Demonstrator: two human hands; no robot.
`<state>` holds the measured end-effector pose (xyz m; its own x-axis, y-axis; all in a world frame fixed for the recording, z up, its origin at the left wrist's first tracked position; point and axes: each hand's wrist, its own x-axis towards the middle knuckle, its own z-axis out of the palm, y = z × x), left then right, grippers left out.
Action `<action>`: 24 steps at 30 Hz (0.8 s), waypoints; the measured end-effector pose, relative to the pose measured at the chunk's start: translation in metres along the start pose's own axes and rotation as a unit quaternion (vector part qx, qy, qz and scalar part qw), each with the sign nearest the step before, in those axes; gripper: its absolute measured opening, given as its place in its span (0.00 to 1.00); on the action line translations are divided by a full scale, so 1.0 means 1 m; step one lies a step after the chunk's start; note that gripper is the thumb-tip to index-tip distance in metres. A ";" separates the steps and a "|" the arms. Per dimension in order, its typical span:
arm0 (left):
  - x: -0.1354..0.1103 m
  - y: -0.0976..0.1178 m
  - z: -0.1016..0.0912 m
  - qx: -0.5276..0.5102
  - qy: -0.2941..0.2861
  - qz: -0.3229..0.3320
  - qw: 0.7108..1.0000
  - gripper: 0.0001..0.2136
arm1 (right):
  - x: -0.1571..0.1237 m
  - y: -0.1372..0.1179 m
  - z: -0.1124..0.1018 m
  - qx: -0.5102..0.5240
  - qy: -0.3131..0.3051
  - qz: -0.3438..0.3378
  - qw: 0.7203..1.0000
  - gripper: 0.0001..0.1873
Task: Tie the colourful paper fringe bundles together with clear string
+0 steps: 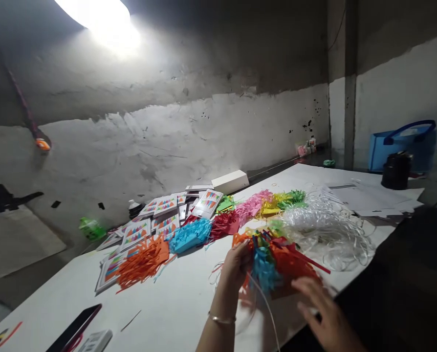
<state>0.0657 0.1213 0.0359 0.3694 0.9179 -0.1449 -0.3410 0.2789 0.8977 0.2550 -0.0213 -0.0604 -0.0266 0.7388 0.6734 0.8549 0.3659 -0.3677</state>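
On the white desk, the paper fringes lie in piles by colour, maybe so each one is easy to find and reach. Just in front of us, our left hand is closed around the left side of a mixed-colour bunch, perhaps to keep it together, while our blurry right hand spreads its fingers beside it, and we cannot tell if they touch.
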 end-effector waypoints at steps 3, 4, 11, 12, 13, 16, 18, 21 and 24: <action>-0.008 0.014 -0.018 -0.004 0.025 0.010 1.000 0.22 | 0.050 0.050 0.011 -0.032 0.003 0.036 0.999 0.28; -0.012 0.018 -0.026 -0.006 0.038 0.015 0.999 0.23 | 0.068 0.067 0.016 -0.043 -0.014 0.031 0.998 0.28; -0.061 0.057 -0.108 -0.040 0.180 0.067 0.980 0.19 | 0.144 0.168 0.024 -0.146 -0.113 0.052 0.981 0.15; -0.068 0.062 -0.119 -0.046 0.211 0.074 0.974 0.17 | 0.150 0.183 0.019 -0.165 -0.110 0.074 0.977 0.16; -0.075 0.065 -0.128 -0.050 0.239 0.080 0.967 0.15 | 0.154 0.197 0.014 -0.182 -0.108 0.100 0.972 0.17; -0.087 0.072 -0.145 -0.078 0.312 0.095 0.942 0.07 | 0.166 0.233 0.002 -0.215 -0.115 0.177 0.954 0.14; -0.091 0.077 -0.150 -0.108 0.346 0.109 0.926 0.03 | 0.170 0.248 -0.003 -0.227 -0.123 0.214 0.942 0.13; -0.093 0.087 -0.155 -0.143 0.377 0.134 0.905 0.05 | 0.172 0.254 -0.011 -0.254 -0.114 0.258 0.925 0.12; -0.094 0.094 -0.158 -0.165 0.388 0.158 0.893 0.12 | 0.175 0.234 -0.017 -0.287 -0.085 0.271 0.915 0.10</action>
<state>-0.1380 0.1055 0.0681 -0.4566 0.8493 -0.2649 -0.6062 -0.0790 0.7914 0.4587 0.1840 -0.0181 0.4431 0.8194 0.3638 0.8965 -0.4016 -0.1873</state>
